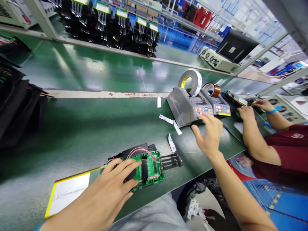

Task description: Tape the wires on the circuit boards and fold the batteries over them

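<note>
My left hand (115, 183) lies flat with its fingers spread over a green plastic housing (152, 170) that has pink wires, a black strip across it and black cables at its right end. Part of the housing is hidden under that hand. Left of it, a flat white battery pack (72, 189) with yellow edges lies on the bench, partly under my forearm. My right hand (210, 134) is raised at the front of a grey tape dispenser (184, 107), thumb and fingers apart. Its fingertips overlap the dispenser's panel; whether they touch is unclear. No held thing shows in it.
Cut tape pieces (171, 143) lie beside the dispenser, which carries a white tape roll (197, 81). A second dispenser (218, 104) adjoins it. At right a co-worker's hands (247, 113) handle green parts. Black parts (16, 112) are stacked left; a bin (204, 199) stands below.
</note>
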